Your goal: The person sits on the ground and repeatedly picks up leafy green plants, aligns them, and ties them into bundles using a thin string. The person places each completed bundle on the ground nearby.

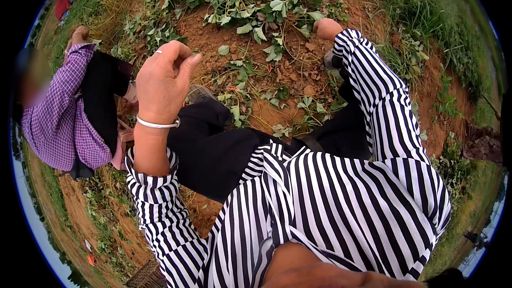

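Observation:
My left hand (164, 77) is raised over the dirt on the left, with a silver bangle at its wrist and a ring on one finger. Its fingers curl in toward the thumb, and whatever they hold, if anything, is hidden. At the right edge of the leafy plants, my right hand (326, 29) is closed low beside the foliage. Its fingertips are out of sight, so I cannot make out what is in them. Broad-leaved green vines (250, 5) sprawl over the reddish soil (290, 64) between and beyond both hands.
A person in a purple checked shirt (61, 112) crouches close by on my left. Farther off at upper left is someone in red (63, 4). Tall grass (421, 5) lines the right side. My bent knees in dark trousers (208, 149) flank the soil before me.

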